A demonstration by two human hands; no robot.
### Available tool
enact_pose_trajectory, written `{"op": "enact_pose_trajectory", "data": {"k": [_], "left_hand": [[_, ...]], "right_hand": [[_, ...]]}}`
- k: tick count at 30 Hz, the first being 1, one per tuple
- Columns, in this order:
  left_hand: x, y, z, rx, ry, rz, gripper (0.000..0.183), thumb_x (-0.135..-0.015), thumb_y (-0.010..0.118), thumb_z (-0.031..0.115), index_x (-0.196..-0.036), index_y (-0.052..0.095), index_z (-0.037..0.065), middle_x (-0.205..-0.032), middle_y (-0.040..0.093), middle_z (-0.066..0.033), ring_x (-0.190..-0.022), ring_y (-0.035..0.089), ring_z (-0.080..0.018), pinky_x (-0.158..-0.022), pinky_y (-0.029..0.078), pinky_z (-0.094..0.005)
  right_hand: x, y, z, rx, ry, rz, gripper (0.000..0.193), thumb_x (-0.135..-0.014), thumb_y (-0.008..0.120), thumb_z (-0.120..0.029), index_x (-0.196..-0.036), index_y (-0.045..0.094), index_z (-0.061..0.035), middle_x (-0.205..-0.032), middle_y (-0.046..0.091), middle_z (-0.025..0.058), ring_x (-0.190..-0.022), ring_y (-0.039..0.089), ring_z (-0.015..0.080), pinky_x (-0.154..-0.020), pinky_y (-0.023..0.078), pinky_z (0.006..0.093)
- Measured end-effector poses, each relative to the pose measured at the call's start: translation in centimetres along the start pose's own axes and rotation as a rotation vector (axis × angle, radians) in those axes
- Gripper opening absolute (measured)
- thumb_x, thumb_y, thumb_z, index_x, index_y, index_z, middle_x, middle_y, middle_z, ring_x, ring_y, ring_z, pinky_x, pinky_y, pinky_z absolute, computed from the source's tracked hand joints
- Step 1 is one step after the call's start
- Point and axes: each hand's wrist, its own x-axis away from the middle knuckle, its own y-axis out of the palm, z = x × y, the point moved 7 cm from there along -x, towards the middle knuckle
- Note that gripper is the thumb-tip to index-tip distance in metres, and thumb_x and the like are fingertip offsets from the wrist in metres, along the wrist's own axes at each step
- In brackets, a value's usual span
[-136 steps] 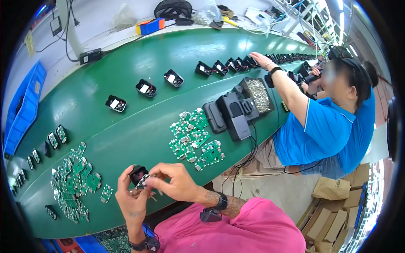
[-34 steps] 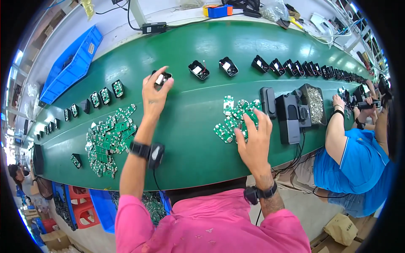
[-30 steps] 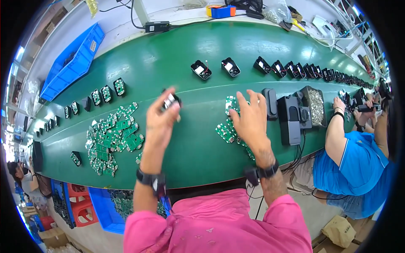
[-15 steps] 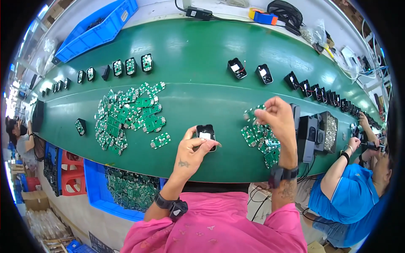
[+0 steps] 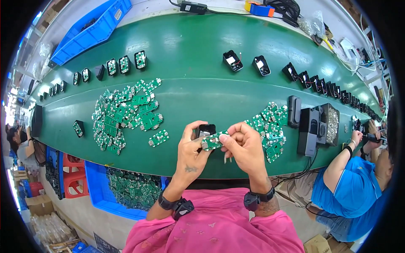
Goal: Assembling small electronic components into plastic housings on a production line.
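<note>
My left hand (image 5: 190, 154) grips a small black plastic casing (image 5: 207, 127), its fingers wrapped round the side. Pinched in my right hand (image 5: 245, 148) is a green circuit board (image 5: 212, 141), held at its right end in front of the casing. The board covers the casing's lower part and its left end lies close to my left thumb; whether they touch I cannot tell. To the right of my right hand lies a small pile of circuit boards (image 5: 270, 126). A larger heap of boards (image 5: 122, 111) spreads out on the left, with a single board (image 5: 159, 138) beside it.
Casings with boards in them (image 5: 124, 64) line the far left; casings with wires (image 5: 261, 66) line the far right. Grey devices (image 5: 309, 126) and a tray of small metal parts (image 5: 332, 122) stand right. A blue bin (image 5: 95, 185) is below the edge. A co-worker (image 5: 341, 185) sits right.
My right hand has moved left and down from above the small pile, bringing the circuit board to the casing. My left hand still holds the casing; the view has shifted slightly.
</note>
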Motion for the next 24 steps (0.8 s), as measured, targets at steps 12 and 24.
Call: {"op": "enact_pose_trajectory", "data": {"k": [12,24], "left_hand": [[0.0,1.5,-1.2,0.683,-0.302,-0.109,0.064,-0.088,0.067,-0.002,-0.147,0.041,-0.001,-0.136,0.054,-0.0135,-0.119,0.056,-0.017,-0.1,0.049,-0.0306],[0.9,2.4,-1.4,0.693,-0.359,-0.159,0.056,-0.092,0.062,-0.003,-0.145,0.044,-0.001,-0.122,0.062,-0.0115,-0.109,0.062,-0.0157,-0.091,0.056,-0.0311]], "right_hand": [[0.7,-0.4,0.3,0.27,-0.009,0.134,0.019,-0.09,0.071,-0.008,-0.102,0.059,-0.0007,-0.083,0.068,0.0059,-0.065,0.061,0.0094,-0.053,0.047,0.023],[1.5,2.1,-3.4,0.689,-0.796,0.052,0.021,-0.075,0.078,-0.007,-0.095,0.074,-0.0101,-0.125,0.06,0.0109,-0.118,0.048,0.0327,-0.098,0.042,0.045]]}}
